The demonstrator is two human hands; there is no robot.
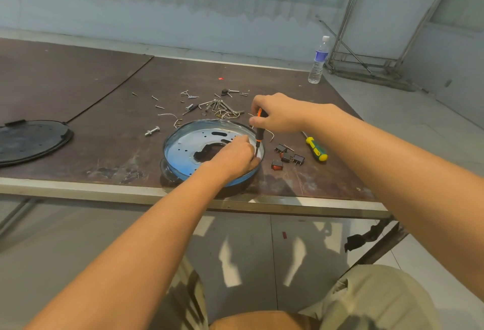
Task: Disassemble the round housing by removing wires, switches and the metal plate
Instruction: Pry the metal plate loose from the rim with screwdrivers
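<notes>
Housing (167, 158): round, dark, open side up, on the table (104, 125) near its front edge, roughly centre of view. Inside it: plate (183, 146), flat, shiny, with small holes, slots and a large irregular cut-out in the middle. No switches seen inside.

Left hand (233, 156): reaches in over the front rim and lies over the plate's right part. Fingers curled, tips against the screwdriver's shaft at the housing's right inner edge. Cannot tell whether they pinch anything.

Right hand (279, 115): above the far-right rim, fingers clenched round the handle of the orange-black screwdriver (258, 134). Long axis near upright, handle up, tip down inside the housing beside the left fingertips.

Just right of the housing: switches (288, 156), a small group of dark ones, one red-faced, lying loose on the table. Beyond them a green-yellow screwdriver (316, 149) lies flat, its handle end toward the front edge.

Behind the housing: scatter of screws (188, 95), hex keys and bits of wire (167, 115). One bolt (152, 131) to the left.

Far left: black round lid (31, 141), flat. Far right corner: water bottle (318, 62), upright.
</notes>
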